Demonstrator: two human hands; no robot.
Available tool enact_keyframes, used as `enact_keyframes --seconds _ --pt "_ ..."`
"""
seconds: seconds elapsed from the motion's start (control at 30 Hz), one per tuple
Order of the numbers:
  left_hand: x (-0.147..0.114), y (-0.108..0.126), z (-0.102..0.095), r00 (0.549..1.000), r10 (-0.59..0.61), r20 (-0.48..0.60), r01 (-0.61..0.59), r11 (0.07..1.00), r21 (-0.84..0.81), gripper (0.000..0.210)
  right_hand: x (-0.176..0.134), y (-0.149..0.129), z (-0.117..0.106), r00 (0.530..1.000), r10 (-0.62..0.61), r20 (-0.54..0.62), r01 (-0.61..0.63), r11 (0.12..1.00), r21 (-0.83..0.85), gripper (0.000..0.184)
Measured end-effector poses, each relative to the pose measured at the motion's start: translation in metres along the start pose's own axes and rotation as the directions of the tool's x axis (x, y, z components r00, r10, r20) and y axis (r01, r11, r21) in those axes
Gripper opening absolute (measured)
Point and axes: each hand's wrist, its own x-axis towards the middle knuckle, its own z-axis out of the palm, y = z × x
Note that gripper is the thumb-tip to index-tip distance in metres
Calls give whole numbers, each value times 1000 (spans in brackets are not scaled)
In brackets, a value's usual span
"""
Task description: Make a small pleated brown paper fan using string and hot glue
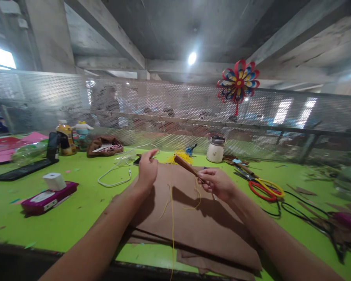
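My right hand [218,182] is closed around one end of a narrow brown strip [187,166], which looks folded or rolled and points up and to the left. My left hand [148,169] is raised at the far left side of a brown sheet [210,218], fingers loosely bent and apart, with nothing visible in them. The sheet looks like stacked or folded paper or cloth and lies below both hands. A yellow thread [172,210] runs down its middle and over the near edge. Another loose yellow thread [199,199] curls below my right hand.
Beyond the sheet lie a yellow shredded bundle [179,157] and a white jar [215,150]. Scissors with red and yellow handles [266,190] and black cords are at right. A purple power strip [49,198], white cable [114,184] and phone [53,145] are at left. A perforated metal screen [169,101] stands behind.
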Motion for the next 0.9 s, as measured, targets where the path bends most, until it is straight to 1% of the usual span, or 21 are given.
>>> enact_keyframes --seconds 0.03,0.07,0.1,0.13,0.17,0.2,0.23,0.27,0.3,0.33,0.37,0.4,0.47,0.53,0.63,0.7,0.77,0.9 --pt "0 2 0 976 162 -146 -155 986 63 35 0 2 5 1000 -9 -15 9 1000 8 30" --pt "-1 4 1 936 284 -207 -270 958 93 32 -1 5 10 1000 -12 -29 12 1000 14 30" --pt "-3 5 3 901 372 -225 -360 928 92 31 -2 7 16 999 -10 -40 11 1000 18 31" --pt "-6 6 7 890 400 -220 -401 915 39 32 -3 9 22 999 -7 -44 8 1000 23 32" --pt "-9 7 10 911 376 -171 -387 922 -32 36 -6 10 29 999 -4 -48 5 1000 27 32" --pt "-12 6 14 941 311 -137 -326 939 -105 38 -8 12 35 999 -4 -49 5 999 31 33" --pt "-16 6 17 971 221 -92 -234 956 -174 39 -10 12 42 999 -5 -54 7 999 36 33" --pt "-19 5 20 992 122 -29 -126 963 -239 40 -13 12 48 998 -3 -57 6 999 40 33" --pt "-22 4 22 999 28 45 -14 954 -298 40 -15 11 53 998 1 -57 1 999 43 33" --pt "-24 2 24 992 -41 116 79 933 -350 40 -17 10 57 998 9 -58 -7 999 43 32" --pt "-26 1 26 981 -81 178 147 905 -400 41 -18 9 61 998 23 -56 -21 999 40 31" --pt "-27 1 27 971 -90 223 185 874 -450 41 -19 8 64 998 35 -55 -34 999 33 30" --pt "-28 0 30 963 -56 264 197 814 -547 39 -20 5 70 996 57 -64 -57 998 7 27" --pt "-28 -1 33 962 -14 273 189 758 -625 34 -19 5 75 995 55 -87 -57 998 -24 24" --pt "-28 -2 37 962 -25 273 208 716 -667 27 -17 8 85 991 21 -131 -30 997 -67 21" --pt "-30 -5 39 948 -67 311 259 731 -631 26 -14 12 93 985 -13 -170 -1 997 -83 21" --pt "-32 -9 39 919 -120 376 327 763 -558 29 -11 18 101 978 -51 -200 35 996 -86 22" --pt "-36 -17 38 864 -206 458 421 796 -436 38 -3 27 108 974 -102 -204 94 994 -51 24"
